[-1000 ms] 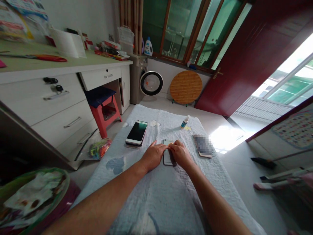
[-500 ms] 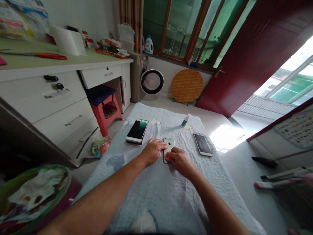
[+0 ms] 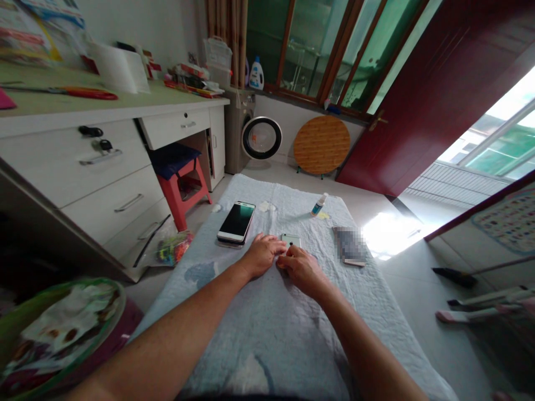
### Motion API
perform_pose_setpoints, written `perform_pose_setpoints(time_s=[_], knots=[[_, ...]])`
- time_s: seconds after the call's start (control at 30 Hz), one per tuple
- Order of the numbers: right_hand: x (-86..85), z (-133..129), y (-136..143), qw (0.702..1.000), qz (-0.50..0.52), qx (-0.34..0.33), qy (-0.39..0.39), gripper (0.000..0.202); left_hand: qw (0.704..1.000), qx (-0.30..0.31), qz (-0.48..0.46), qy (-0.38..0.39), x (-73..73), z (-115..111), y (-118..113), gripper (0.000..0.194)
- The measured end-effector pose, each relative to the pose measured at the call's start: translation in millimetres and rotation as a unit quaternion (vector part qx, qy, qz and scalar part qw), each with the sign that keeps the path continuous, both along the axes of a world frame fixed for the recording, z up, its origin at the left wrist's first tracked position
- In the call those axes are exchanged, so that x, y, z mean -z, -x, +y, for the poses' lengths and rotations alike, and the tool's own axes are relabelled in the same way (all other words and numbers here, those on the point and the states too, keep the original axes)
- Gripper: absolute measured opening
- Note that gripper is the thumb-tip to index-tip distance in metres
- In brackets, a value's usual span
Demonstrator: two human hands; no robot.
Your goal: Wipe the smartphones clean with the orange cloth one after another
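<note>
Smartphone (image 3: 292, 239) flat on cloth-covered table (image 3: 267, 328) | left hand (image 3: 263, 254): fingers loosely extended, apparently steadying its edge | right hand (image 3: 302, 269): fingers bunched over it, any grasp hidden

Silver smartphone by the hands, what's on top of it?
The right hand covers much of the silver smartphone; the left hand overlaps its left edge. What lies under the right hand can't be seen.

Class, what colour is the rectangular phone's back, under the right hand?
The rectangular phone has a silvery-grey back, clearest in the head view.
</note>
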State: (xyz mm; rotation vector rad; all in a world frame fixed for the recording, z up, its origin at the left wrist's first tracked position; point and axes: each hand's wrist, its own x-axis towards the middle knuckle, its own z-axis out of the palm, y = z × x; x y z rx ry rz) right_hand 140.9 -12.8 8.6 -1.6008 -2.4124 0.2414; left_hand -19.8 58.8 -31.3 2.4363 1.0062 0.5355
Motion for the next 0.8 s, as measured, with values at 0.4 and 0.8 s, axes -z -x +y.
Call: perform_pose_setpoints(time_s=[0.4,0.8], knots=[[-8.4,3,8,0.996,-0.084,-0.026,-0.003,0.020,1.000,0.012,0.002,0.014,-7.2,-2,0,0.035],[-8.8,-13,7,0.999,-0.029,-0.036,0.013,0.022,0.999,0.020,0.029,-0.002,-1.8,1,1,0.047]])
